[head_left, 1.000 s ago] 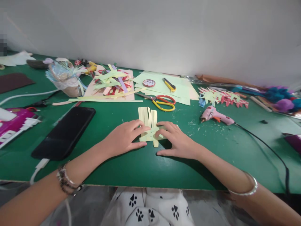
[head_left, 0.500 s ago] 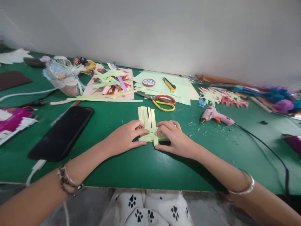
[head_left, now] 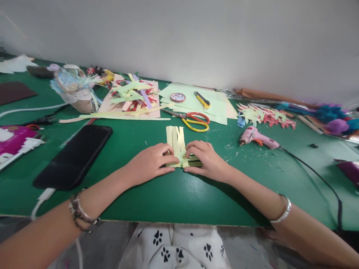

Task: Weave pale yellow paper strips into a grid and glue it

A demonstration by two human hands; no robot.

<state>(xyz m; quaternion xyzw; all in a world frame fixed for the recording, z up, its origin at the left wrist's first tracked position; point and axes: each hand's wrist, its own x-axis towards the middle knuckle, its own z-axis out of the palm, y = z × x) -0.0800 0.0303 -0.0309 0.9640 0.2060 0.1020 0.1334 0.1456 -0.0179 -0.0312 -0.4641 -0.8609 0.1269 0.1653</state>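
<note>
Pale yellow-green paper strips lie crossed on the green table in front of me, several pointing away and others running sideways. My left hand grips their left side, thumb at the near edge and curled fingers on top. On the right, my right hand holds the sideways strips, its thumb near the bottom edge and its fingers bent over them. Both thumbs are close together at the near edge. My fingers hide parts of the crossing. Beyond the strips lie scissors with red and yellow handles.
A black phone on a cable lies left. A pink glue gun with a black cord lies right. Behind are a heap of coloured paper strips, green sheets, a yellow cutter, a round tape roll and a wrapped bouquet.
The near end of an upright strip that stuck out toward me has moved away, level with the near edge. My right hand has shifted slightly left and away from me.
</note>
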